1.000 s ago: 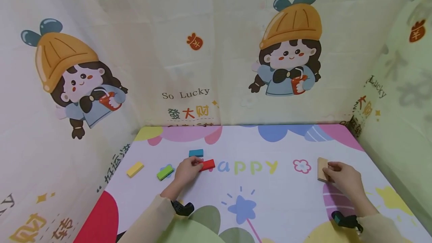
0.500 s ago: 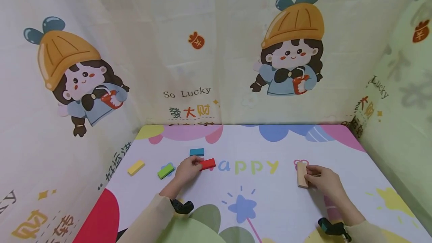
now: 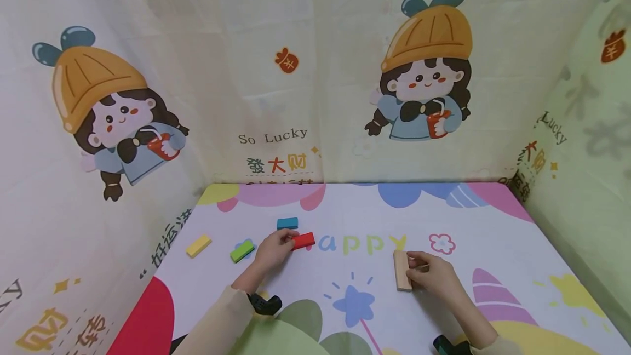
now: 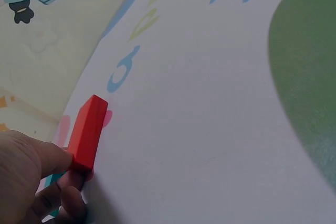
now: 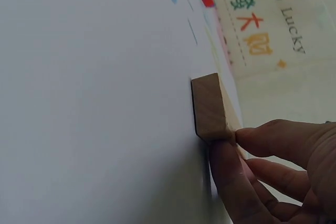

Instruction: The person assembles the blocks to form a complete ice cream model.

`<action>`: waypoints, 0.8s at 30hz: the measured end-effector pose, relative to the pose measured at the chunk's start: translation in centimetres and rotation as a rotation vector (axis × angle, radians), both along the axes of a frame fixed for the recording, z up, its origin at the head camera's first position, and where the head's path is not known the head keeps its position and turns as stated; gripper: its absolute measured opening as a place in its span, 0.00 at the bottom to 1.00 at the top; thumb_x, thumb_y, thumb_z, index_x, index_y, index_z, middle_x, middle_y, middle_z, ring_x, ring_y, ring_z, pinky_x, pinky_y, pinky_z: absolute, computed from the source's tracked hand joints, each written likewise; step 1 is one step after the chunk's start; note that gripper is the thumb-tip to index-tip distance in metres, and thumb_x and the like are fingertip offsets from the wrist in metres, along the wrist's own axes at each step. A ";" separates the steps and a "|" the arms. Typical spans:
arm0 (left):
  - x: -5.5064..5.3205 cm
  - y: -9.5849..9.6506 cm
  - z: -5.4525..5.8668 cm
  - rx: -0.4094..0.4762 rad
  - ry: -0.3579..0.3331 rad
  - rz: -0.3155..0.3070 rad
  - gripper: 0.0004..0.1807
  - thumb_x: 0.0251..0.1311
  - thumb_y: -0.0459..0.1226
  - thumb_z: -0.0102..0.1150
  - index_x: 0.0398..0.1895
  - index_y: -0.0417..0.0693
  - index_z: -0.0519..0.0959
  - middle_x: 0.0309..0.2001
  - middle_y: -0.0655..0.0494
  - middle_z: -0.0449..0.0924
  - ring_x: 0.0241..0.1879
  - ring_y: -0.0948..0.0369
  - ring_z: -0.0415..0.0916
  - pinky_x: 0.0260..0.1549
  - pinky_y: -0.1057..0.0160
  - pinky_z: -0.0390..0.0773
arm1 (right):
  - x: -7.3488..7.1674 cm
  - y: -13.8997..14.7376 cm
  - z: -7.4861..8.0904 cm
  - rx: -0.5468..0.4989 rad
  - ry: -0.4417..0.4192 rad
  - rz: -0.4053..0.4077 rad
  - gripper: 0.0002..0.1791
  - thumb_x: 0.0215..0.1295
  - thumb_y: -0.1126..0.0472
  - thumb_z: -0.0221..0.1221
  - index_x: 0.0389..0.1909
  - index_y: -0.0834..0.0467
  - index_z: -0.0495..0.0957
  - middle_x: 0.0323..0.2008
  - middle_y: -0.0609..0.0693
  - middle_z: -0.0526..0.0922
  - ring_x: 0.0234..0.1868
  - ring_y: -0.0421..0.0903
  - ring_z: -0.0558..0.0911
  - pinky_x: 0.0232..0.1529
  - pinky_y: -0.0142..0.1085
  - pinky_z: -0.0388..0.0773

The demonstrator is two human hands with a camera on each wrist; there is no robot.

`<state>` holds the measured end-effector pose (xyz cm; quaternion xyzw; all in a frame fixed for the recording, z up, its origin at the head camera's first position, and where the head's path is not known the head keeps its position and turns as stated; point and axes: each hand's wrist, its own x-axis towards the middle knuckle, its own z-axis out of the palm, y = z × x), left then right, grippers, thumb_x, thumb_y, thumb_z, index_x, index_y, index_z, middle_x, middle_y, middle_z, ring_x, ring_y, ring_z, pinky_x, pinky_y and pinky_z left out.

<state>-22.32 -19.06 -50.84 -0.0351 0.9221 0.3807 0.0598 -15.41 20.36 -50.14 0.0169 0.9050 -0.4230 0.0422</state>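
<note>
My left hand (image 3: 274,247) pinches the near end of a red wooden block (image 3: 303,241), which lies over the first letter of the printed word. In the left wrist view, thumb and fingers grip that red block (image 4: 88,134) at one end. Farther right, my right hand (image 3: 436,274) holds a plain wooden block (image 3: 401,270) by its right side, just below the printed "y". The right wrist view has this plain block (image 5: 210,107) end-on, thumb and fingertips around its near part. Whether it touches the tabletop I cannot tell.
A blue block (image 3: 287,223) lies just behind the red one. To the left are a green block (image 3: 242,251) and a yellow block (image 3: 199,246). Patterned cloth (image 3: 340,70) hangs behind and beside the printed tabletop (image 3: 345,207).
My right hand has carried the plain wooden block leftward, from right of the printed flower to below the "y". The left hand and red block stay in place.
</note>
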 end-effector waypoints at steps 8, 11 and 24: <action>0.2 0.0 0.0 0.002 -0.012 0.005 0.15 0.71 0.40 0.59 0.58 0.56 0.83 0.45 0.53 0.81 0.41 0.56 0.73 0.40 0.58 0.74 | 1.1 -3.0 -0.2 -0.082 -0.019 -0.005 0.28 0.57 0.65 0.71 0.60 0.66 0.80 0.42 0.50 0.88 0.37 0.42 0.85 0.31 0.30 0.80; 0.2 0.0 0.0 0.010 -0.005 0.005 0.14 0.71 0.40 0.58 0.57 0.56 0.83 0.43 0.54 0.80 0.39 0.57 0.72 0.37 0.60 0.71 | 1.4 -3.8 -0.2 -0.106 -0.022 -0.012 0.28 0.56 0.65 0.71 0.59 0.65 0.81 0.42 0.49 0.88 0.35 0.40 0.83 0.31 0.30 0.80; 0.4 0.1 -0.5 -0.021 0.029 -0.013 0.14 0.72 0.41 0.59 0.58 0.59 0.83 0.42 0.55 0.80 0.36 0.58 0.71 0.34 0.60 0.68 | 3.4 -6.7 -0.9 -0.195 -0.026 -0.041 0.26 0.55 0.69 0.71 0.57 0.63 0.83 0.40 0.47 0.87 0.32 0.39 0.82 0.28 0.31 0.81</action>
